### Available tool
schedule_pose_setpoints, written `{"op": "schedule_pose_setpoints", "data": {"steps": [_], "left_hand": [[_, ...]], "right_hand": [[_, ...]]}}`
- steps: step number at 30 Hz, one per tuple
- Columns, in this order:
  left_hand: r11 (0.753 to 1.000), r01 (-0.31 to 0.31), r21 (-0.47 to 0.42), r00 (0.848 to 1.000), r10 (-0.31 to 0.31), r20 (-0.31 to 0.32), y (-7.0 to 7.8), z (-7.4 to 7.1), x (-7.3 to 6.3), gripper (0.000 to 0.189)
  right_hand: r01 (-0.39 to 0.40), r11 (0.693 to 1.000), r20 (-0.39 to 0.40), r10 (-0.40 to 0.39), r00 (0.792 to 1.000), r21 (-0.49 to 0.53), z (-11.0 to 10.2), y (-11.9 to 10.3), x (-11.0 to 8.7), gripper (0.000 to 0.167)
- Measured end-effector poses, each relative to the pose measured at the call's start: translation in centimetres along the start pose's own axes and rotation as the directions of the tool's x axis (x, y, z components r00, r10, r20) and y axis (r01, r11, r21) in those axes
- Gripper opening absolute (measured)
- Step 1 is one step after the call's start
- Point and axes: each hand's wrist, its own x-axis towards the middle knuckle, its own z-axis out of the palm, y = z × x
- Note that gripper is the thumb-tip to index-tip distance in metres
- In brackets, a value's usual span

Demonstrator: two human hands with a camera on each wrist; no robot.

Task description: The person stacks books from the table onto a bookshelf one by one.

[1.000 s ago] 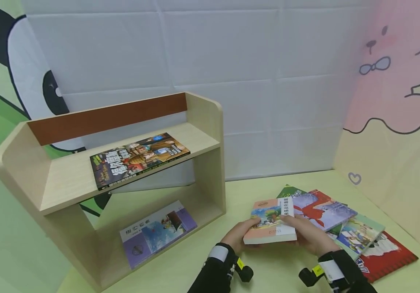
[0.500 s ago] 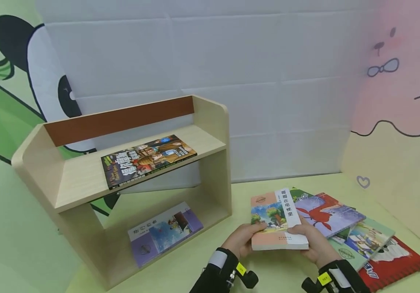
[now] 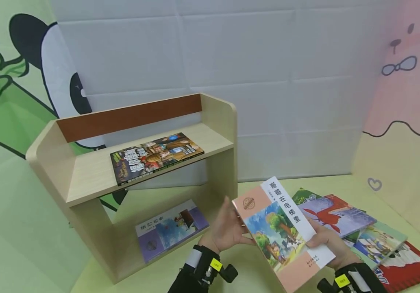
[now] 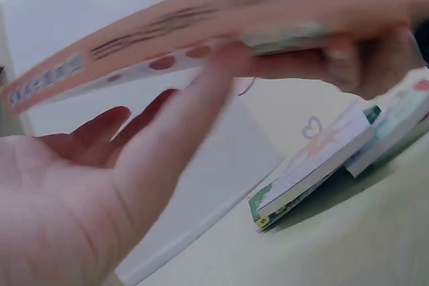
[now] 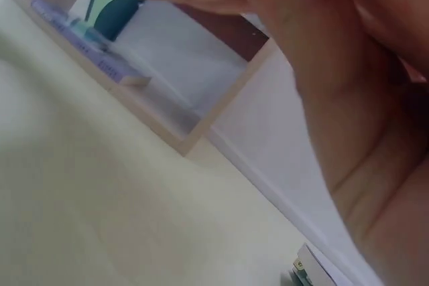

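Cartoon panda on one side, pink bear on the other, and pale sheeting between them, behind a light yellow table. Head view: the right hand grips a salmon-and-white book by its right edge, thumb on the cover, the book tilted above the table! At its left edge, the left hand has its fingers spread. Left of them, a wooden bookshelf carries a dark book above, a purple book below; right, a loose pile of books. Left wrist view: the blurred spine slants over those spread fingers; whether the thumb touches it, I can't tell. Right wrist view: the right hand looms close, bookshelf beyond, its grip unreadable from there.
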Motion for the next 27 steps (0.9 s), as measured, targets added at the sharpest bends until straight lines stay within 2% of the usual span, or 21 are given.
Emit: {"op": "schedule_pose_setpoints", "data": {"steps": [2, 5, 8, 11, 15, 17, 20, 22, 25, 27], "left_hand": [[0.997, 0.002, -0.074, 1.000, 0.000, 0.029, 0.5, -0.5, -1.0, 0.094], [0.996, 0.053, -0.074, 0.998, -0.050, 0.044, 0.3, -1.0, -2.0, 0.097], [0.993, 0.120, 0.006, 0.993, -0.120, 0.009, -0.7, -1.0, -2.7, 0.081], [0.983, 0.172, 0.064, 0.985, -0.171, -0.024, -1.8, -1.0, -3.4, 0.059], [0.980, 0.175, 0.093, 0.985, -0.175, -0.009, -2.5, -0.9, -4.1, 0.038], [0.982, 0.158, 0.102, 0.987, -0.161, 0.024, -2.5, -0.8, -4.2, 0.043], [0.986, 0.122, 0.114, 0.990, -0.130, 0.063, -2.2, -0.7, -4.3, 0.058], [0.988, 0.092, 0.127, 0.994, -0.100, 0.054, -1.9, -0.6, -4.5, 0.062], [0.991, 0.051, 0.124, 0.999, -0.050, -0.005, -1.5, -0.6, -5.0, 0.060], [0.993, 0.005, 0.118, 0.999, 0.000, -0.048, -1.2, -0.7, -5.6, 0.055]], "right_hand": [[-0.076, 0.997, 0.037, 0.078, 0.996, -0.033, 0.4, -0.1, 0.0, 0.082], [-0.184, 0.981, 0.069, 0.189, 0.980, -0.061, 1.3, -0.1, 0.2, 0.081], [-0.275, 0.959, 0.085, 0.280, 0.956, -0.068, 2.2, 0.0, 0.5, 0.079], [-0.325, 0.944, 0.105, 0.330, 0.938, -0.061, 2.7, 0.3, 0.9, 0.077], [-0.323, 0.945, 0.132, 0.328, 0.935, -0.058, 2.9, 0.8, 1.2, 0.079], [-0.324, 0.945, 0.134, 0.328, 0.935, -0.050, 2.7, 0.9, 1.2, 0.080], [-0.309, 0.945, 0.126, 0.321, 0.939, -0.102, 2.1, 0.7, 1.2, 0.076], [-0.290, 0.945, 0.115, 0.308, 0.944, -0.148, 1.7, 0.3, 1.3, 0.070], [-0.200, 0.960, 0.155, 0.232, 0.960, -0.196, 1.3, -0.3, 1.8, 0.059], [-0.131, 0.985, 0.189, 0.151, 0.970, -0.115, 1.4, -0.6, 2.1, 0.053]]}}
